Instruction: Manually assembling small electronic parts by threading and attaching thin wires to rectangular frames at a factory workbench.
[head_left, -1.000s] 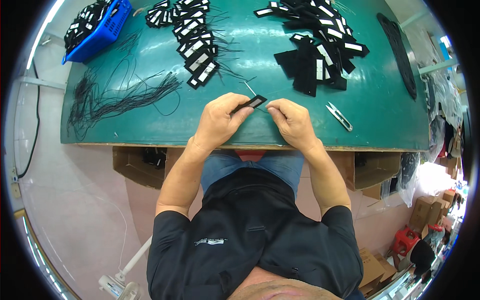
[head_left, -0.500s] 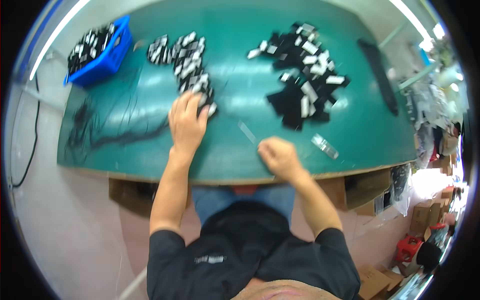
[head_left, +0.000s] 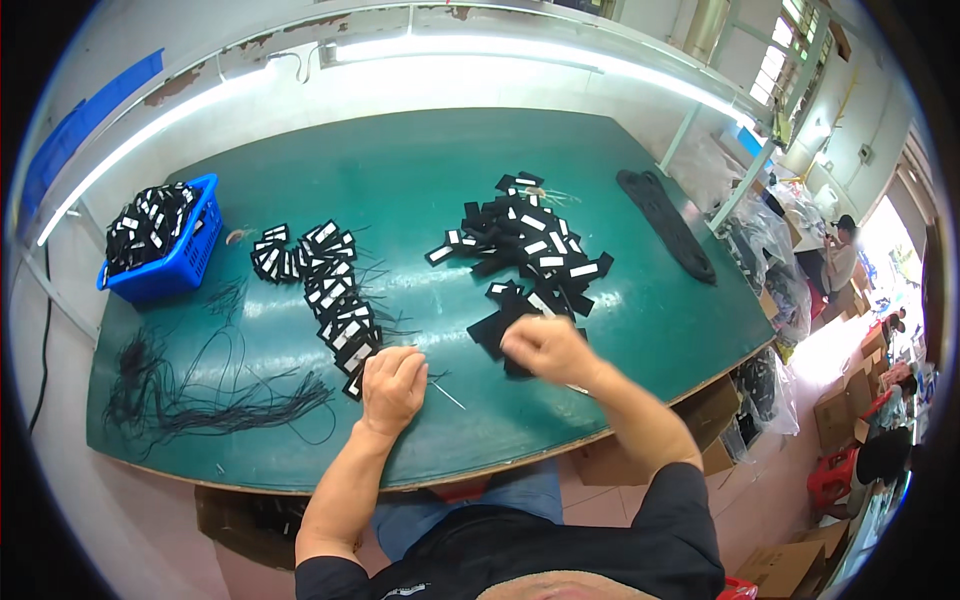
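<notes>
My left hand [head_left: 393, 388] is closed at the near end of a curving row of black tags with white labels [head_left: 335, 290]. Whatever its curled fingers hold is hidden. A thin dark thread shows beside its fingertips. Over the near edge of a loose heap of similar black tags [head_left: 535, 240] is my right hand [head_left: 548, 348], also closed, and I cannot make out anything in it. A thin whitish strip [head_left: 450, 396] lies on the green table [head_left: 440, 145] between the hands.
A blue basket [head_left: 185, 265] full of black tags stands at the far left. Tangled black cords [head_left: 200, 410] spread over the left of the table. A long dark bundle [head_left: 665, 225] lies at the right. Cardboard boxes [head_left: 700, 415] sit under the near edge.
The view has tilted upward. My right hand has moved from beside the clear strip to the right-hand heap. My left hand has gone from lying over the row to closed at its near end.
</notes>
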